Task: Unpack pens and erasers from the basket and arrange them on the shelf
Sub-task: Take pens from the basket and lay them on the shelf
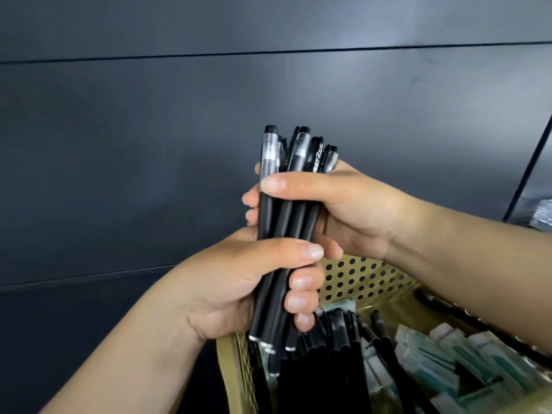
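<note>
Bundle of black pens (pixel 286 228), being held upright above the basket (pixel 367 279).

Left hand (pixel 239 288) is gripping the lower barrels, right hand (pixel 343 210) the upper, fingers (pixel 301 297) curling round. Light, stiff, smooth; liable to slip, so mid-barrel grip suits. More pens and boxed erasers (pixel 442 357) are lying in the perforated basket; dark shelf panel (pixel 149 144) is standing behind.

Bundle of slim black plastic pens (pixel 280 222): matte black barrels, clear caps with black tips, silver rings at the lower ends, white lettering on one clip. Perforated gold metal basket (pixel 363 282) at 5 o'clock: round-hole dot pattern. Boxed white-and-green erasers (pixel 466 357) inside. Backing wall panel (pixel 149 130): dark blue-grey.
</note>
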`<action>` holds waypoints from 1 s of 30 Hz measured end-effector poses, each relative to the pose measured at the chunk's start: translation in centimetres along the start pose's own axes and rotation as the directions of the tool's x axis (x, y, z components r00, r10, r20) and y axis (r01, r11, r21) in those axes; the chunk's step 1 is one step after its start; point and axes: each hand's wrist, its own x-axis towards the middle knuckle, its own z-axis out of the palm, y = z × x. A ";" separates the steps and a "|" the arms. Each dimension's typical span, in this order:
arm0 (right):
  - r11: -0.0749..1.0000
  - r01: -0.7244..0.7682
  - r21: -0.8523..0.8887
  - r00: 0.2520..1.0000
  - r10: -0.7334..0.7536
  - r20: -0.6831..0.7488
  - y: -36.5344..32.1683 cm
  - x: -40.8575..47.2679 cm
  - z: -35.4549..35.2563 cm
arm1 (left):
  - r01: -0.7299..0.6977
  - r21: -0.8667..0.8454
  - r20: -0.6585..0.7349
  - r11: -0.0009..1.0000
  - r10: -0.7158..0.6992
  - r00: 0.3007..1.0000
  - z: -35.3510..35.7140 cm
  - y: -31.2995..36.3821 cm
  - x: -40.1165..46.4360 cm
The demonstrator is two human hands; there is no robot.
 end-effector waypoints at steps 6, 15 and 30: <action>0.929 0.217 0.300 0.947 -0.126 -0.296 -1.4 0.5 0.2 | -0.035 0.029 -0.270 0.999 0.042 0.962 0.8 0.2 0.3; 0.804 0.592 0.052 0.723 -0.502 -0.474 -1.9 0.6 -0.4 | -0.131 -0.285 -0.390 0.950 0.010 0.921 0.6 0.5 1.0; 0.939 0.261 0.226 0.927 -0.178 -0.330 -0.6 -0.1 -0.3 | -0.063 0.285 -0.202 0.956 0.125 0.971 0.9 -0.5 0.6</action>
